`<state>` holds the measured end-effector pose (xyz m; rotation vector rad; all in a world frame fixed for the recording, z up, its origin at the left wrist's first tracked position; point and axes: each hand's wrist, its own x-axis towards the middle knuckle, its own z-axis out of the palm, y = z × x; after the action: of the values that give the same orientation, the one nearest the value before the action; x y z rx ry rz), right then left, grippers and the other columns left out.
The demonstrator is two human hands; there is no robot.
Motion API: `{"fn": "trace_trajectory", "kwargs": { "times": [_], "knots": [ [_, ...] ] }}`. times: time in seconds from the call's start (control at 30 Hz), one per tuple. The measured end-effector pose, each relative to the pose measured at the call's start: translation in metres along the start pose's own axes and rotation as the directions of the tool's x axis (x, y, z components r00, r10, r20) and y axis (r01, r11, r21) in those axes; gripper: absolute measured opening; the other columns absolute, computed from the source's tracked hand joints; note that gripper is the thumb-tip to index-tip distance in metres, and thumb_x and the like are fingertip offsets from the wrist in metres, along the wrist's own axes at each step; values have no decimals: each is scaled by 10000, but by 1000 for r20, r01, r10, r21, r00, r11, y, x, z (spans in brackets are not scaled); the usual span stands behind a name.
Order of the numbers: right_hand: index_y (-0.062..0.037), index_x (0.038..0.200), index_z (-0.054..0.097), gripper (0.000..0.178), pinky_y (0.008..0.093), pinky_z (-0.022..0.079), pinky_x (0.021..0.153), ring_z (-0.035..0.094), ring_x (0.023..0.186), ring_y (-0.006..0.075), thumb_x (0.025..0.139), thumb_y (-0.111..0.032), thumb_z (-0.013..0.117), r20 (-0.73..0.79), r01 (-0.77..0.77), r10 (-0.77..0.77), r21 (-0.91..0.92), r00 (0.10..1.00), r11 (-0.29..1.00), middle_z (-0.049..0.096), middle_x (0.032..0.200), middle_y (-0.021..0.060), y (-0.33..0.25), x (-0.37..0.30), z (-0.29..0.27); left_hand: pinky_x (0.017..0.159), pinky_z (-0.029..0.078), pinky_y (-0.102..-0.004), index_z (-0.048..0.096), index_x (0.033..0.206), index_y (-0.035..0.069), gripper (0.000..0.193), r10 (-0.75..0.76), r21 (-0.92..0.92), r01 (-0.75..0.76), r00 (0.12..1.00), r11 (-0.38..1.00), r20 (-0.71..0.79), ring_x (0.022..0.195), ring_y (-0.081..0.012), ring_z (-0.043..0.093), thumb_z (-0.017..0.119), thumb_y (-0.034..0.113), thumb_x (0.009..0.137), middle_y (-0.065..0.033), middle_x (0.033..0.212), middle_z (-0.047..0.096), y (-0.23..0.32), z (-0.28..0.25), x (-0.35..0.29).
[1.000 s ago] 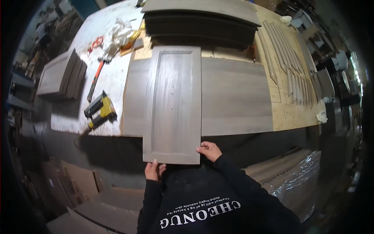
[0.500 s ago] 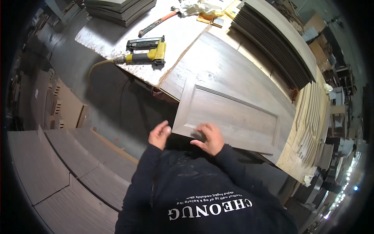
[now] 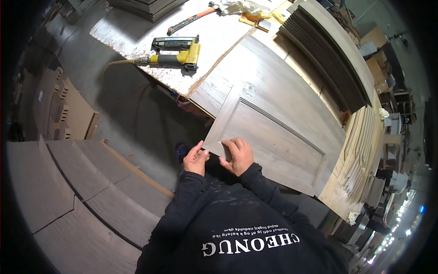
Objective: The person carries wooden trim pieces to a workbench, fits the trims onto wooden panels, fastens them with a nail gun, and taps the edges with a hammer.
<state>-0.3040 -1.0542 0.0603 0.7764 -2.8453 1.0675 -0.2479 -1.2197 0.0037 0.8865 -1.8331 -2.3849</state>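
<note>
A grey-brown wooden cabinet door with a recessed panel lies angled on a larger flat board of similar colour. Its near edge reaches toward my body. At the door's near left corner, my left hand has thumb and fingers closed on the tip. Just to the right, my right hand grips the near edge, fingers over the top face and thumb low beside the edge. The thumb's contact is partly hidden.
A yellow-and-black nail gun with an air hose lies on the white worktable. Behind it is an orange-handled hammer. Dark panels are stacked at the back right. More boards lie stacked at lower left.
Both hands have come onto the door, the left from beside its corner, the right from above its edge. The door has turned, its near right end now closer to me.
</note>
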Motion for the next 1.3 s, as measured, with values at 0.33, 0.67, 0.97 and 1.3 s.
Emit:
{"fn": "trace_trajectory", "kwargs": {
  "times": [0.33, 0.67, 0.97, 1.3],
  "knots": [
    [-78, 1127, 565, 518, 418, 442, 810, 532, 953, 316, 653, -205, 732, 14, -9, 8, 11, 1000, 1000, 561, 1038, 123, 2, 0, 1, 656, 525, -212, 536, 1222, -7, 390, -86, -108, 80, 995, 991, -52, 695, -72, 565, 627, -16, 843, -27, 820, 587, 3, 9, 2],
    [-95, 1133, 573, 554, 405, 440, 798, 531, 948, 299, 623, -202, 761, -35, -66, 64, -61, 997, 996, 560, 1023, 104, 15, 1, -16, 646, 524, -210, 539, 1196, -5, 364, -120, -162, 117, 993, 980, -12, 723, -71, 574, 636, -7, 845, -35, 848, 602, 6, 38, 13],
    [-109, 1099, 593, 560, 405, 427, 810, 532, 949, 295, 595, -225, 808, -142, -133, 121, -73, 982, 988, 562, 1001, 89, 27, -4, -18, 637, 521, -205, 519, 1216, 0, 385, -141, -192, 142, 990, 971, 16, 726, -66, 574, 634, -5, 848, -35, 863, 609, 9, 51, 15],
    [-134, 1145, 613, 576, 397, 427, 796, 535, 918, 277, 604, -214, 794, -76, -115, 112, -35, 991, 993, 562, 983, 74, 35, 0, -26, 658, 531, -223, 515, 1231, 32, 368, -135, -163, 135, 991, 977, 14, 774, -87, 595, 607, 22, 875, -44, 940, 614, 6, 60, 16]
  ]
}}
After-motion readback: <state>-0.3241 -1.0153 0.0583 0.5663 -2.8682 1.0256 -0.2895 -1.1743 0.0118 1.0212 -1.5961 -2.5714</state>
